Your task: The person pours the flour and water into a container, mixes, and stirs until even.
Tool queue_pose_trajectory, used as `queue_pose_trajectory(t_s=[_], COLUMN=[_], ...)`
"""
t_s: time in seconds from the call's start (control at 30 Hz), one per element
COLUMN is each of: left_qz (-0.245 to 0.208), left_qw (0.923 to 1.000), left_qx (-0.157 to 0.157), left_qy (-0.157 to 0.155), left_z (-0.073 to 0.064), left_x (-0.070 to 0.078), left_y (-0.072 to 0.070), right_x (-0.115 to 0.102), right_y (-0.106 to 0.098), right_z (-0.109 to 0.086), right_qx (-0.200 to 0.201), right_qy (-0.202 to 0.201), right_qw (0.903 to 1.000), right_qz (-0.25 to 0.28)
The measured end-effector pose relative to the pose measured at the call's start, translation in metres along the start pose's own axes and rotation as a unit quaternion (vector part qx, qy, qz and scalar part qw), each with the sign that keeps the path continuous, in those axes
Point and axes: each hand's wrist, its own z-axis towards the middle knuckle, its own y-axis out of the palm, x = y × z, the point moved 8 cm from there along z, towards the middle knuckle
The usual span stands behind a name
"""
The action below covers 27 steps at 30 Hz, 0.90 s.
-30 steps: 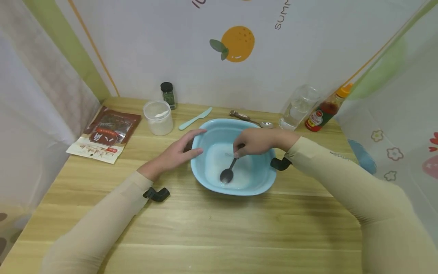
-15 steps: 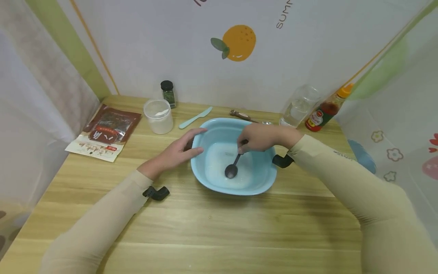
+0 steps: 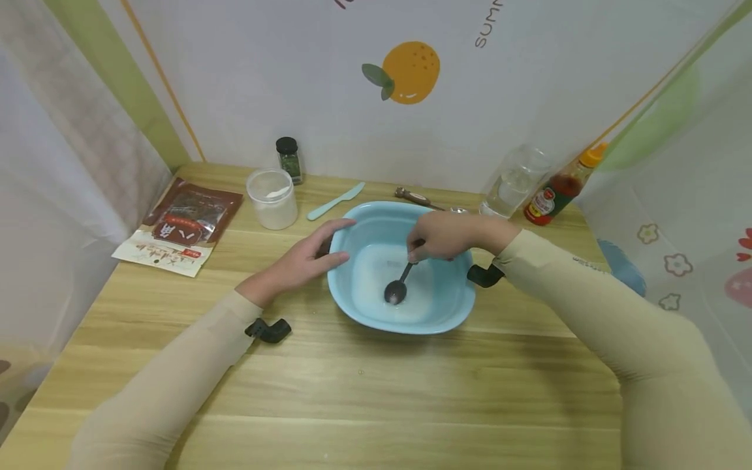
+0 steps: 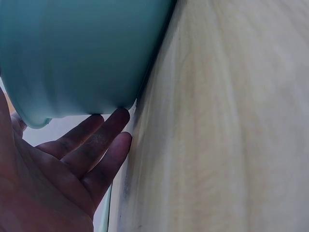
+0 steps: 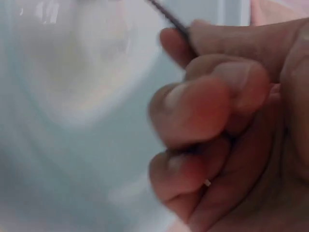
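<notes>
A light blue plastic basin (image 3: pixel 405 328) stands on the wooden table, a shallow layer of cloudy whitish liquid (image 3: pixel 376 274) in its bottom. My left hand (image 3: pixel 299 261) steadies its left side, thumb at the rim. In the left wrist view, nearly straight fingers of that hand (image 4: pixel 72 169) touch the basin's outer wall (image 4: pixel 82 58). Over the basin, my right hand (image 3: pixel 443 235) pinches the handle of a dark spoon (image 3: pixel 395 292), whose bowl is down in the liquid. The right wrist view shows the curled fingers (image 5: pixel 188 111) and the thin dark handle (image 5: pixel 166 14).
Behind the basin lie a mint-green spreader (image 3: pixel 336 200) and a brown-handled spoon (image 3: pixel 414 196). Left are a jar of white powder (image 3: pixel 276 212), a black-capped herb jar (image 3: pixel 288 160) and a brown packet (image 3: pixel 182 225). Right stand a glass of water (image 3: pixel 508 189) and a sauce bottle (image 3: pixel 555 192).
The right hand and the dark spoon have shifted a little to the right and back within the basin, then the spoon's bowl slightly left. The left hand stays at the basin's side.
</notes>
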Motion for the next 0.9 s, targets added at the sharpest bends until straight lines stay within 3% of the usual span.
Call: queue_pose_trajectory(t_s=[0.07,0.17,0.27,0.43,0.53,0.67,0.9], left_qz=[0.000,-0.008,-0.011,-0.003,-0.005,-0.005,-0.011], left_qw=[1.0000,1.0000,0.9999,1.0000,0.9999,0.9999,0.9999], left_qx=[0.001,-0.003,-0.006,-0.009,-0.011,-0.010,-0.009], left_qy=[0.002,0.003,0.002,-0.002,0.000,0.000,-0.003], left_z=[0.000,0.000,0.001,0.003,0.003,0.001,0.001], left_x=[0.000,0.000,0.001,0.003,0.002,0.003,-0.001], left_y=[0.000,0.001,0.003,0.003,0.002,0.001,0.001], right_x=[-0.008,-0.013,-0.005,0.012,0.008,-0.006,-0.026], right_y=[0.003,-0.003,-0.014,-0.025,-0.027,-0.021,-0.002], right_z=[0.007,0.015,0.015,0.007,0.007,0.016,0.014], right_qx=[0.003,0.052,0.106,0.141,0.160,0.151,0.081], right_qy=[-0.018,-0.022,0.012,0.078,0.076,0.039,-0.053], right_qw=[0.9998,0.9982,0.9937,0.9867,0.9831,0.9859,0.9948], right_qz=[0.007,-0.019,-0.037,-0.020,-0.045,-0.060,-0.030])
